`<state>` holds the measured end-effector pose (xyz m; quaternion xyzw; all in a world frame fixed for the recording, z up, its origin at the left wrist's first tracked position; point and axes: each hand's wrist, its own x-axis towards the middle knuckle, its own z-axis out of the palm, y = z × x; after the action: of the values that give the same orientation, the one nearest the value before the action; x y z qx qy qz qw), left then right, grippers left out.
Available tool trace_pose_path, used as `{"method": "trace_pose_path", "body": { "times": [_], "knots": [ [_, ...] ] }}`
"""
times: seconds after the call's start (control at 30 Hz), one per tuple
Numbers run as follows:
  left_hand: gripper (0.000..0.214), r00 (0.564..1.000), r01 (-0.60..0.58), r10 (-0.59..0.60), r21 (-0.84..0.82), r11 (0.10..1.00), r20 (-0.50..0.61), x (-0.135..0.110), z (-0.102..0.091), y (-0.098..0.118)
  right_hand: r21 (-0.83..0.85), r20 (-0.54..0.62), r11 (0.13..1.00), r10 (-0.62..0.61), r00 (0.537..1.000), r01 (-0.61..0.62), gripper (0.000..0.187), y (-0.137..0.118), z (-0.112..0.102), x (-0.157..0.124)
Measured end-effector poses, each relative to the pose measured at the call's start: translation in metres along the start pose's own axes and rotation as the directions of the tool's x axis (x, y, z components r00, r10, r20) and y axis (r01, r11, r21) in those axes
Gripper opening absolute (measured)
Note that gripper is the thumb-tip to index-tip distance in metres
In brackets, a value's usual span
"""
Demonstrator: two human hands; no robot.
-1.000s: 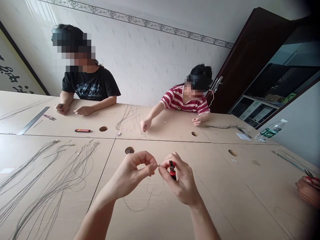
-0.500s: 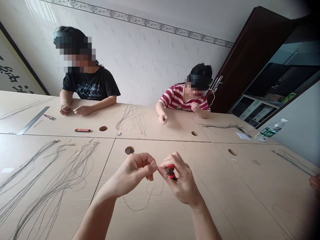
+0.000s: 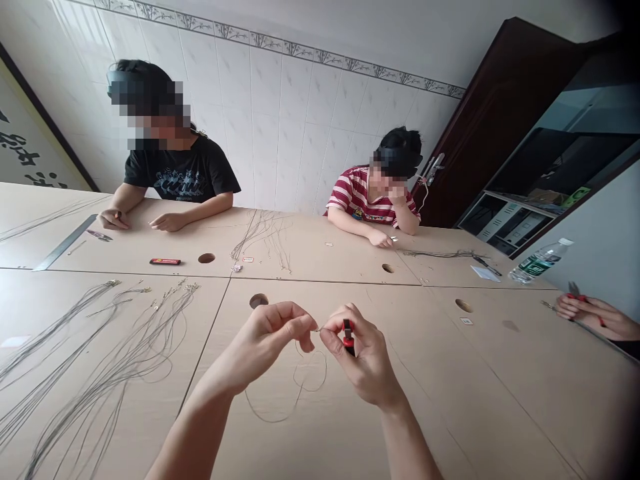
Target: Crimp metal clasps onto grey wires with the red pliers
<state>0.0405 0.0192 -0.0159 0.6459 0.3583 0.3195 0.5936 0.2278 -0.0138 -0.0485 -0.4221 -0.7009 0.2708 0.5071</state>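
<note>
Since half a second before, the red-handled tool in the right hand (image 3: pixel 361 360) had turned from lying across the fingers to standing nearly upright, its dark tip up. The striped-shirted person across the tabletop (image 3: pixel 450 400) had brought one hand up to the face, and a co-worker's hands (image 3: pixel 593 315) had come in at the right edge.

The left hand (image 3: pixel 273 332) was pinched shut, thumb against forefinger, on the end of a thin wire (image 3: pixel 310 391). The right hand was closed around the tool, probably small pliers (image 3: pixel 347 335), though most of it was hidden in the grip. Its thumb and forefinger met the same wire end, so the two hands were nearly touching at the fingertips, just above the tabletop.

From the pinch the wire dropped between the hands, curled into a loop on the tabletop under them, and trailed back towards the left forearm.

A spread of long wires (image 3: pixel 115 347) lay well to the left, a round hole (image 3: pixel 259 301) just beyond the left hand, and a bottle (image 3: pixel 540 261) far right.
</note>
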Motion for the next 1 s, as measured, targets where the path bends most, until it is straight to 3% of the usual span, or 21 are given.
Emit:
{"method": "trace_pose_path", "body": {
  "times": [0.1,0.33,0.67,0.87,1.0],
  "knots": [
    [0.031,1.000,-0.001,0.002,0.024,1.000,-0.031,-0.001,-0.001,0.001,0.000,-0.011,1.000,-0.001,1.000,0.001,0.017,0.001,0.000,0.000],
    [0.020,0.999,0.009,-0.008,-0.046,0.999,0.037,0.001,-0.004,-0.004,0.009,-0.028,1.000,-0.026,0.999,0.026,0.016,-0.001,0.000,0.000],
    [0.024,1.000,-0.012,0.012,-0.006,1.000,0.015,0.001,-0.004,-0.004,0.009,-0.024,0.999,-0.043,0.999,0.043,0.016,0.001,0.001,0.000],
    [0.037,0.982,-0.117,0.089,-0.160,0.980,-0.168,0.006,0.006,-0.009,0.007,-0.055,0.999,-0.039,0.998,0.040,0.016,-0.002,0.001,0.001],
    [0.049,0.994,-0.097,0.106,-0.318,0.943,0.011,0.010,0.008,-0.013,-0.022,-0.054,0.997,-0.077,0.996,0.076,0.014,-0.005,-0.001,0.004]
  ]
}}
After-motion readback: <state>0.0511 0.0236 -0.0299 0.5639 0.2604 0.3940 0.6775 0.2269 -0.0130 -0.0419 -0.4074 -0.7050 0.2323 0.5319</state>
